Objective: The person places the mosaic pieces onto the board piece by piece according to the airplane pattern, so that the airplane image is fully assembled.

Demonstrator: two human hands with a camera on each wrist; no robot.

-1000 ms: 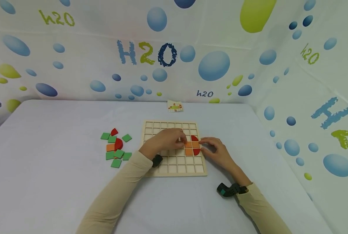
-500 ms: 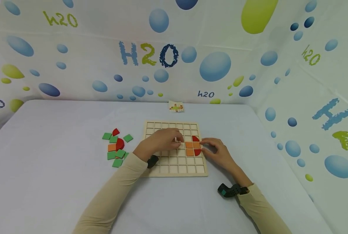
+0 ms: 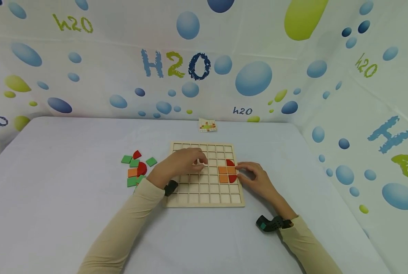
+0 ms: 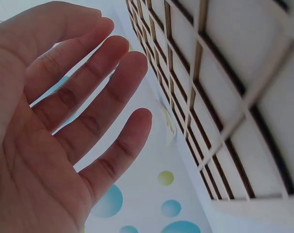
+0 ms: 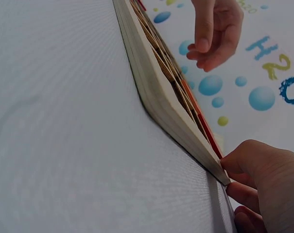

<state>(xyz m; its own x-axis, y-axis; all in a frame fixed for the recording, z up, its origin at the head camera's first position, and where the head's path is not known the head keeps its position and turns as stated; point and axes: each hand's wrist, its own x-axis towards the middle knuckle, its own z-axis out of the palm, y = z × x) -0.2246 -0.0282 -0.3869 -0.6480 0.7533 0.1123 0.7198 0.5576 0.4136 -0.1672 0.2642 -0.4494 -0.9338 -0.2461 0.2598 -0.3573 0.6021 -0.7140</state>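
A wooden grid board [image 3: 204, 206] lies on the white table. Near its right edge, three orange square tiles [image 3: 223, 178] sit in its cells, with a red quarter-circle tile [image 3: 230, 163] above and another below. Over the board's left half hovers my left hand [image 3: 181, 163]; the left wrist view shows its loosely bent fingers [image 4: 125, 145] and bare palm, holding nothing. My right hand [image 3: 256, 179] rests at the board's right edge. In the right wrist view its thumb and fingers touch the board's rim [image 5: 171, 119].
Left of the board lies a loose pile of green squares [image 3: 132, 182], an orange square [image 3: 132, 172] and red rounded pieces [image 3: 141, 168], partly hidden by the left sleeve. A small pattern card [image 3: 207, 125] lies behind the board. Patterned cloth [image 3: 121, 57] hangs behind the table.
My left hand has drawn back leftward from the orange tiles across the board, leaving them in their cells. The right hand stays at the board's edge.
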